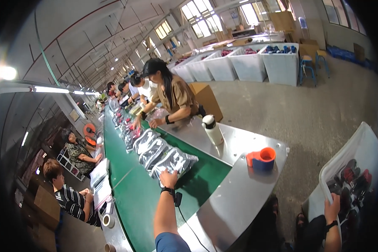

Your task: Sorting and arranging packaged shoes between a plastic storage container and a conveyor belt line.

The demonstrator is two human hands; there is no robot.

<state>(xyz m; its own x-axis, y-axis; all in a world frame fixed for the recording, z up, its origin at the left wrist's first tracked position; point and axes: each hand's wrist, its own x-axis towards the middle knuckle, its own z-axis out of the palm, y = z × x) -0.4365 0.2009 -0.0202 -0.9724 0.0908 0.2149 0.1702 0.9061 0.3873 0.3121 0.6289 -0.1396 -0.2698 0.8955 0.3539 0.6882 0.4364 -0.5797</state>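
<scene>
In the head view, the left hand (168, 178) reaches forward over the green conveyor belt (132, 189) and rests palm down on the near end of a clear plastic bag (174, 161), fingers spread loosely across its crinkled, glossy film. A black watch sits on that wrist. The bag holds something dark and lies at the near end of a row of similar bags (149, 145) that runs up the belt, each shiny and wrinkled, overlapping the next.

The right hand (332, 206) is low at the right edge, fingers curled over the rim of a white plastic bin (357, 147), gripping it; a dark band circles that wrist. Inside the bin lie dark shoes with red parts (350, 178).

The belt is matte and smooth, framed by a brushed steel surround (239, 189) that curves round its end. On the steel stand a white bottle with a dark cap (212, 129), cylindrical and upright, and an orange and blue tape dispenser (261, 159), well apart from each other.

Further up the belt, a person in a brown shirt (174, 98) leans over with both hands on a bag. Two seated people (71, 193) work at the left side. Large white tubs (248, 63) stand in a row on the concrete floor behind.
</scene>
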